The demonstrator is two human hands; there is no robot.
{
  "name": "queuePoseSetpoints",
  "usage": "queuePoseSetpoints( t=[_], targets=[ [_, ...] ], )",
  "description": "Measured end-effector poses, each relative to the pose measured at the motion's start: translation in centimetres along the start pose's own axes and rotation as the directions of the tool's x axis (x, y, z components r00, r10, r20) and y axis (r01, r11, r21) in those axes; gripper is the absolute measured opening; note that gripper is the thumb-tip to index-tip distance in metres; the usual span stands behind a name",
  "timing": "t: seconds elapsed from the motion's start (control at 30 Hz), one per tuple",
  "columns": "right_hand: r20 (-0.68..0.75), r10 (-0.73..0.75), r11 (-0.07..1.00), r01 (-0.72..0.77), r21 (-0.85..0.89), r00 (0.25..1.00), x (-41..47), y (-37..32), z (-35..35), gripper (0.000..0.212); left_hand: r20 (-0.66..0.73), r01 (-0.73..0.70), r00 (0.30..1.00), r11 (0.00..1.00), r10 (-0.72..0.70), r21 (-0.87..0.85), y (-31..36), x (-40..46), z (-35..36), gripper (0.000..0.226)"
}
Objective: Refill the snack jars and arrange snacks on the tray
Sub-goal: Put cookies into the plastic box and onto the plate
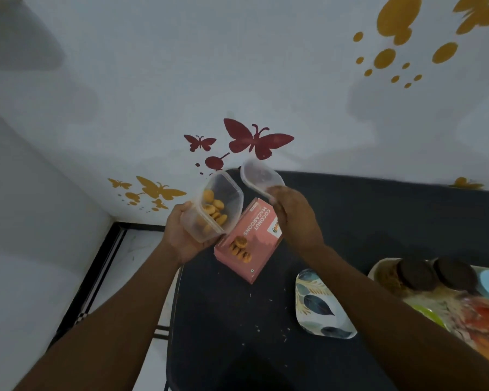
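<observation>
Over the far left corner of the dark tabletop [350, 221] I've got my left hand [181, 235] wrapped around a clear plastic jar [213, 207], tilted, with a handful of golden macaroons [213, 208] inside. My right hand [294, 213] has its grip pinched on the jar's clear lid [259, 177], held up just right of the jar and off it. Under both sits the pink coconut macaroons box [250, 241], flat on the tabletop. Near right there's a leaf-print plate [319, 306], and past it a tray [463, 320] with two dark round cookies [435, 273] on it.
</observation>
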State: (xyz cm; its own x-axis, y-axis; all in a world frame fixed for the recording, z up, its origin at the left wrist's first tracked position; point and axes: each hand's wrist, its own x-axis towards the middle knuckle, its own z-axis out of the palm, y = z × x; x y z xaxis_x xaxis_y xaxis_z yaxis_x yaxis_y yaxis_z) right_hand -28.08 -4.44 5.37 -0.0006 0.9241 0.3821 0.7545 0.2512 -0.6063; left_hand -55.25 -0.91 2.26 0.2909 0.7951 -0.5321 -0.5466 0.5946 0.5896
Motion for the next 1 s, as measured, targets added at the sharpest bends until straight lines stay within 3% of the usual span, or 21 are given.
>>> queuePoseSetpoints(
  t=[0.07, 0.17, 0.37, 0.43, 0.53, 0.6, 0.67, 0.7, 0.77, 0.87, 1.0],
  targets=[
    [0.213, -0.058, 0.978, 0.099, -0.186, 0.975, -0.7, 0.5, 1.2, 0.045, -0.047, -0.041, 0.998, 0.998, 0.038, -0.054, 0.0, -0.5, -0.6, 0.061],
    [0.489, 0.008, 0.900, 0.206, -0.384, 0.872, -2.5, 1.5, 3.5, 0.063, -0.127, -0.135, 0.984, 0.985, 0.122, -0.105, 0.1, -0.7, -0.6, 0.062],
    [0.688, 0.109, 0.868, 0.268, -0.417, 0.718, -6.3, 3.5, 5.4, 0.058, -0.123, -0.181, 0.978, 0.978, 0.168, -0.101, 0.3, -0.6, 0.3, 0.066],
    [0.630, 0.140, 0.919, 0.137, -0.370, 0.764, -5.7, 3.0, 4.7, 0.057, -0.077, -0.149, 0.987, 0.985, 0.143, -0.085, 0.1, -0.5, 1.1, 0.063],
    [0.297, 0.220, 0.975, -0.203, -0.089, 0.929, -3.6, 1.5, 2.6, 0.046, 0.021, -0.070, 0.997, 0.996, 0.071, -0.050, -0.6, -0.3, 2.7, 0.059],
    [0.194, 0.397, 0.867, -0.436, 0.241, 0.897, -1.7, -0.2, 0.7, 0.054, 0.099, -0.006, 0.995, 1.000, 0.008, -0.023, -1.3, -0.3, 4.0, 0.063],
    [0.291, 0.500, 0.661, -0.576, 0.481, 0.816, -0.2, -1.4, -1.2, 0.062, 0.196, 0.066, 0.979, 0.998, -0.064, -0.006, -2.1, -0.3, 5.7, 0.068],
    [0.312, 0.496, 0.619, -0.582, 0.527, 0.810, 0.3, -1.7, -1.9, 0.060, 0.237, 0.111, 0.966, 0.994, -0.103, -0.019, -2.5, -0.4, 6.4, 0.070],
    [0.228, 0.496, 0.678, -0.537, 0.502, 0.838, 0.3, -1.9, -3.2, 0.052, 0.269, 0.169, 0.948, 0.985, -0.168, 0.017, -2.9, -0.3, 8.2, 0.066],
    [0.037, 0.507, 0.795, -0.484, 0.366, 0.861, -0.6, -0.8, -4.8, 0.045, 0.190, 0.092, 0.969, 0.947, -0.155, 0.308, -3.2, 0.3, 10.0, 0.062],
    [0.045, 0.476, 0.849, -0.473, 0.235, 0.878, -1.6, 0.6, -6.2, 0.050, 0.277, -0.039, 0.952, 0.848, -0.129, 0.529, -3.8, 0.1, 13.0, 0.060]
  ],
)
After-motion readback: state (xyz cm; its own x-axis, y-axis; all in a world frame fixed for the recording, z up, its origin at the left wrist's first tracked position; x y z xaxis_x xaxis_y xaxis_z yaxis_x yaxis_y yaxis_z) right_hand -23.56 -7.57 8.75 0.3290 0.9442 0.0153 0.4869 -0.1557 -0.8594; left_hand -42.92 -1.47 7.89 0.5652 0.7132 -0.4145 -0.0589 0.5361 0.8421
